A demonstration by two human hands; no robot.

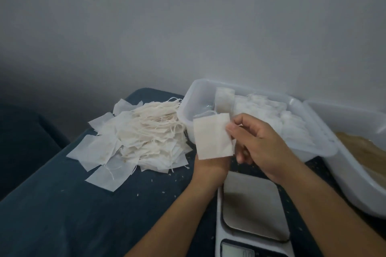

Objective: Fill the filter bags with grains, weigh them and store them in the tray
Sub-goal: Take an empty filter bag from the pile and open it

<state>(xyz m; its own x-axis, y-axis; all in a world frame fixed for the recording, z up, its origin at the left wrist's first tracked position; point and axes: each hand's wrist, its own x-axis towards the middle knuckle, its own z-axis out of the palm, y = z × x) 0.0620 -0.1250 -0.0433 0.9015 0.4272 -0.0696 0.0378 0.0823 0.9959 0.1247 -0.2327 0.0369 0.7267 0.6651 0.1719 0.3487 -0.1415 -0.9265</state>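
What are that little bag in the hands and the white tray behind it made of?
The filter bag looks like thin, matte non-woven paper or fabric: off-white, flat, limp, with a string at its top. The tray seems to be translucent white plastic: smooth, slightly glossy walls with rounded moulded corners. Neither can be settled by sight alone.

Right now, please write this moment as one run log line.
left hand: holds filter bag | right hand: pinches its edge | scale: bare | tray: holds filled bags
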